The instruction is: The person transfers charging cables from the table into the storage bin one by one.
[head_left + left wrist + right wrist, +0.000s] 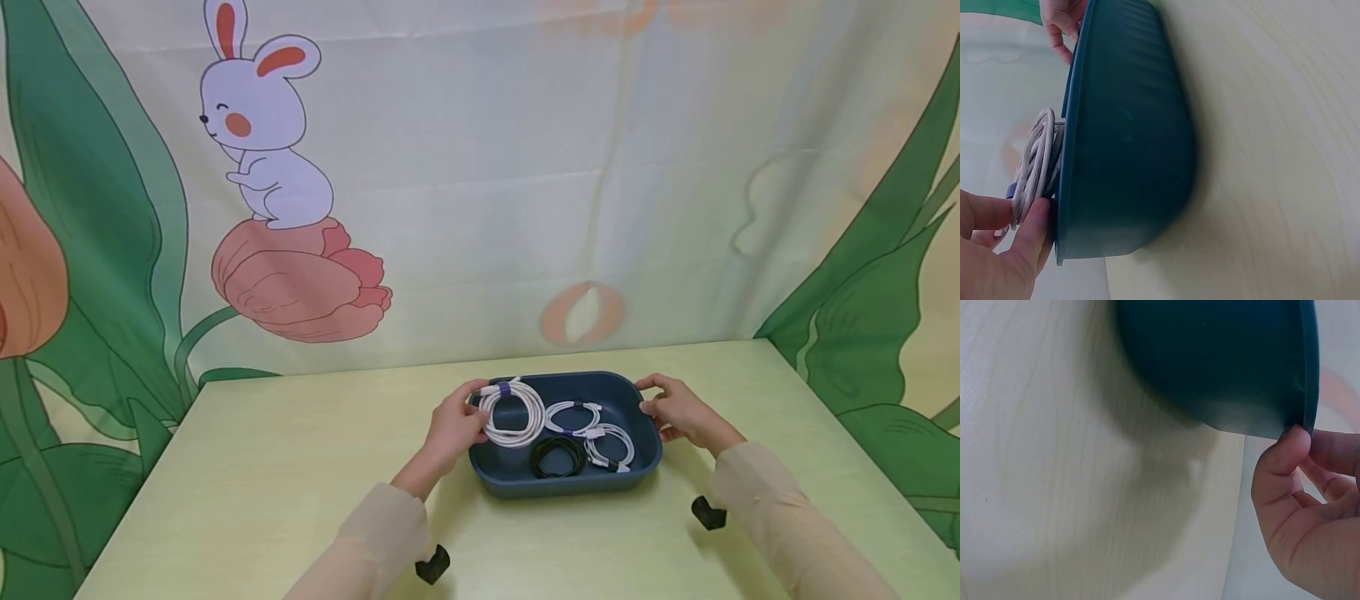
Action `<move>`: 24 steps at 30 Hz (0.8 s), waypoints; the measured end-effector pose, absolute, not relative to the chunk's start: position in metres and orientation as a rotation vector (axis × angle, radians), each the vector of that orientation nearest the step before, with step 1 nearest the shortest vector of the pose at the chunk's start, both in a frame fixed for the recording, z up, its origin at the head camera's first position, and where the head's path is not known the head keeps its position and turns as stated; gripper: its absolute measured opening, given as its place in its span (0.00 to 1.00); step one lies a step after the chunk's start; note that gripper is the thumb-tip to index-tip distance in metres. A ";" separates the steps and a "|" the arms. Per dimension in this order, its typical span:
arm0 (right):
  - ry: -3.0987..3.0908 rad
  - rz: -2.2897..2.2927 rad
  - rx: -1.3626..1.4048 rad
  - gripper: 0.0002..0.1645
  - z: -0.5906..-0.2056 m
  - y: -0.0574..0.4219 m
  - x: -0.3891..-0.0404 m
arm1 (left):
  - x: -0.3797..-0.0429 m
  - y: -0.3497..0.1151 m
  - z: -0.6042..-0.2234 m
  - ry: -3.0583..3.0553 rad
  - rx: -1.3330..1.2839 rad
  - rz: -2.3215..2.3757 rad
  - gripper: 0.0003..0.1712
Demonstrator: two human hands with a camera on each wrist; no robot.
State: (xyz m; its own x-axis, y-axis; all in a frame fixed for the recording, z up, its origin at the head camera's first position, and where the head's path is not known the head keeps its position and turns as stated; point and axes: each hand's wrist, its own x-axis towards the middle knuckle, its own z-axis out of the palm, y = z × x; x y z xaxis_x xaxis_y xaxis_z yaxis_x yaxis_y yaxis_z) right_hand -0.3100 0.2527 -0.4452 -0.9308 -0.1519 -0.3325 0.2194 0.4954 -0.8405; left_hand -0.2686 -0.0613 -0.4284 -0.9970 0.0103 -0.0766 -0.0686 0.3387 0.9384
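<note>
A dark blue plastic bin (525,486) stands on the table. Between thumb and fingers, my left hand (455,425) pinches a thick coil of white cable (537,417) with a purple tie, over the bin's left end. At the opposite end, my right hand (678,410) pinches the rim, as the right wrist view shows with the thumb (1294,447) on the outer wall. Inside the bin lie two thinner white cable coils (558,427) with dark ties and a black cable coil (534,461). The left wrist view shows the white coil (1041,156) above the rim.
A pale wood-grain table (300,467) carries the bin. Behind it hangs a printed cloth (465,208) with a rabbit and flowers. A small black piece (432,565) shows under the left wrist, and a similar black piece (708,512) under the right.
</note>
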 end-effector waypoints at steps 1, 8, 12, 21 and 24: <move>2.381 -1.415 0.057 0.24 -0.445 0.253 -0.310 | -0.269 -0.061 -0.429 2.523 -0.053 1.760 0.26; 2.378 -1.420 0.054 0.24 -0.445 0.253 -0.310 | -0.270 -0.059 -0.431 2.545 -0.047 1.727 0.26; 2.380 -1.421 0.050 0.24 -0.445 0.253 -0.310 | -0.271 -0.058 -0.431 2.552 -0.067 1.700 0.26; 2.379 -1.420 0.040 0.24 -0.444 0.253 -0.309 | -0.272 -0.055 -0.433 2.605 -0.038 1.647 0.26; 2.380 -1.418 0.045 0.24 -0.443 0.252 -0.309 | -0.273 -0.054 -0.433 2.649 -0.016 1.607 0.25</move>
